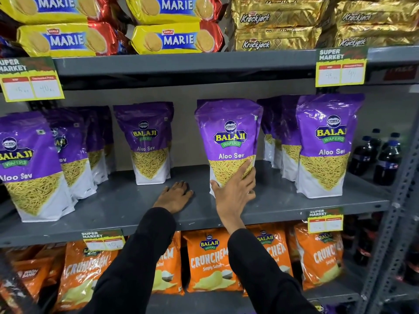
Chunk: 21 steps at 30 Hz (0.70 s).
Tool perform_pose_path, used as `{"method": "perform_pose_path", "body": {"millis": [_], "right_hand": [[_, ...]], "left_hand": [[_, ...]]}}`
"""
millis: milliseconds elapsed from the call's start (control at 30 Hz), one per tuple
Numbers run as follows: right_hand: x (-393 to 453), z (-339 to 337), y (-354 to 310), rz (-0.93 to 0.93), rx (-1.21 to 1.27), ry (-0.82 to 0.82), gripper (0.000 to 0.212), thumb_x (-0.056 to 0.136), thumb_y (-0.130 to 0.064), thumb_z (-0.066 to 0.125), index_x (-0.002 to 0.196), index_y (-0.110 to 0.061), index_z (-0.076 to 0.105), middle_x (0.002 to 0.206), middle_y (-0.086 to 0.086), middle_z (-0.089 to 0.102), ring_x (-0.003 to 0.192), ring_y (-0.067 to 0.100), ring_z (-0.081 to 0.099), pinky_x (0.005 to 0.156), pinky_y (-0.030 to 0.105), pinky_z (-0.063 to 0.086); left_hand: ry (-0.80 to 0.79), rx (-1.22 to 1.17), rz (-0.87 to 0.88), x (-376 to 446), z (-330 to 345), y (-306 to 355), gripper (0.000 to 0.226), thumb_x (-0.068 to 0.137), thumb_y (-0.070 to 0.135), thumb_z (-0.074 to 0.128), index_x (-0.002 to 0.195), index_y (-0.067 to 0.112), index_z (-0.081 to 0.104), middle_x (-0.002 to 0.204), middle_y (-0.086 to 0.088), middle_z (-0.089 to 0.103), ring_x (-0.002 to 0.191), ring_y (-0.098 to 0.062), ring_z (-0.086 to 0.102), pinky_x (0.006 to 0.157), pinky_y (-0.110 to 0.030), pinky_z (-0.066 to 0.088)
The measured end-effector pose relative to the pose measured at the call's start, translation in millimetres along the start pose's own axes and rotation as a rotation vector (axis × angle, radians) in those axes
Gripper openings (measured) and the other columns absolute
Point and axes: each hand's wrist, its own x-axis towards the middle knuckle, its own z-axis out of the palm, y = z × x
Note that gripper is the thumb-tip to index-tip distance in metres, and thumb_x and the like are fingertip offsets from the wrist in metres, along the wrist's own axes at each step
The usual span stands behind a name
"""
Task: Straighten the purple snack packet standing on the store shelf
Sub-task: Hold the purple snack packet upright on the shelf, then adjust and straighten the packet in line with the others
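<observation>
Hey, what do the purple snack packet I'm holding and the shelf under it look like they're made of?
The purple snack packet looks like glossy plastic film: light glints off its creased top and its surface wrinkles softly. The right hand grips its lower part. The shelf appears to be grey painted metal with a matte finish, judging by its thin flat edge and the perforated upright beside it. The left hand rests flat on it.

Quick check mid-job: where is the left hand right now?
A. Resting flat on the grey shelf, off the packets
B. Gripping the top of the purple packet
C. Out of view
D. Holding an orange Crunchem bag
A: the left hand lies palm-down on the grey shelf, touching no packet, while the right hand grips the lower part of the purple packet.
</observation>
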Motion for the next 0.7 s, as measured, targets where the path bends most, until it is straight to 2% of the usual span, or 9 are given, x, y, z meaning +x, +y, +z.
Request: {"method": "perform_pose_path", "body": {"millis": [400,500,567,633,700], "right_hand": [[3.9,-3.0,6.8,-0.018,0.072,-0.056,0.124,0.075,-0.054,0.081,0.158,-0.014,-0.003,0.163,0.019,0.016,0.149,0.037,0.023,0.109,0.059,0.037],[0.5,-6.8,7.6,-0.016,0.151,-0.057,0.130,0.071,-0.058,0.082,0.158,-0.015,-0.005,0.165,0.020,0.009,0.151,0.039,0.018,0.113,0.063,0.032],[-7.7,-12.5,6.7,-0.031,0.189,-0.024,0.132,0.069,-0.063,0.081,0.158,-0.016,-0.005,0.166,0.022,0.007,0.152,0.040,0.016,0.114,0.063,0.029],[-24.4,-20.2,3.8,-0.126,0.236,0.063,0.121,0.074,-0.061,0.079,0.158,-0.016,0.005,0.164,0.019,0.015,0.151,0.037,0.023,0.115,0.060,0.034],[-48.6,-24.9,-3.1,-0.284,0.358,0.132,0.100,0.082,-0.050,0.077,0.156,-0.015,0.020,0.159,0.015,0.028,0.147,0.031,0.032,0.114,0.052,0.040]], "left_hand": [[0.002,-0.004,-0.020,-2.5,-1.6,2.0,0.056,0.103,0.043,0.028,0.150,0.012,0.032,0.164,-0.009,0.026,0.151,-0.023,0.024,0.123,-0.046,0.019],[0.045,-0.081,-0.048,-10.0,-5.7,4.5,0.054,0.101,0.046,0.033,0.146,0.017,0.040,0.158,-0.008,0.038,0.143,-0.029,0.038,0.117,-0.046,0.030],[0.140,-0.175,-0.080,-23.5,-8.9,2.6,0.055,0.098,0.051,0.037,0.147,0.024,0.041,0.155,-0.005,0.045,0.138,-0.031,0.046,0.112,-0.045,0.039],[0.237,-0.234,-0.075,-44.4,-14.3,-2.4,0.055,0.097,0.053,0.040,0.147,0.030,0.042,0.151,-0.001,0.051,0.136,-0.028,0.050,0.109,-0.043,0.043],[0.293,-0.226,-0.068,-71.8,-21.2,-14.8,0.053,0.098,0.054,0.041,0.146,0.032,0.044,0.145,-0.002,0.057,0.132,-0.028,0.054,0.106,-0.043,0.045]]}}
